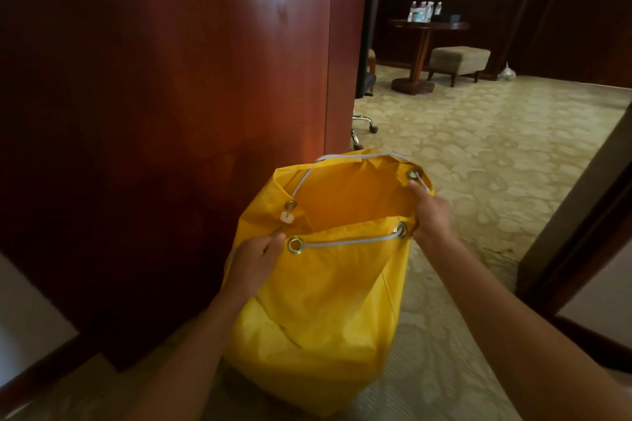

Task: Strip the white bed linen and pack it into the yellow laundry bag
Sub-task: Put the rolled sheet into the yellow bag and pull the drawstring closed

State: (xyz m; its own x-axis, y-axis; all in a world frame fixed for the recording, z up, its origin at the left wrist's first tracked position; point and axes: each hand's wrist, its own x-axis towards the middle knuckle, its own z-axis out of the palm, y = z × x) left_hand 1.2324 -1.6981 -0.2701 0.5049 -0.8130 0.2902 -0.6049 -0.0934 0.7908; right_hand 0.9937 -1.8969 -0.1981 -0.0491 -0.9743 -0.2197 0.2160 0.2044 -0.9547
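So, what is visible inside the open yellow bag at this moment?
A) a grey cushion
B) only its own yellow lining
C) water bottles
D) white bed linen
B: both hands, the left hand and the right hand, hold the rim of the yellow laundry bag apart, and through its mouth only the bag's yellow inner fabric shows, with no linen in it.

The yellow laundry bag (321,290) is made of thin, smooth cloth with a faint sheen, creased in soft folds. Its rim is fitted with shiny metal eyelets (295,245), through which a matt white cord (349,241) is threaded. On the left, a wooden panel (164,79) is finished in glossy red-brown varnish. The carpet (478,147) is seen as matt, patterned pile.
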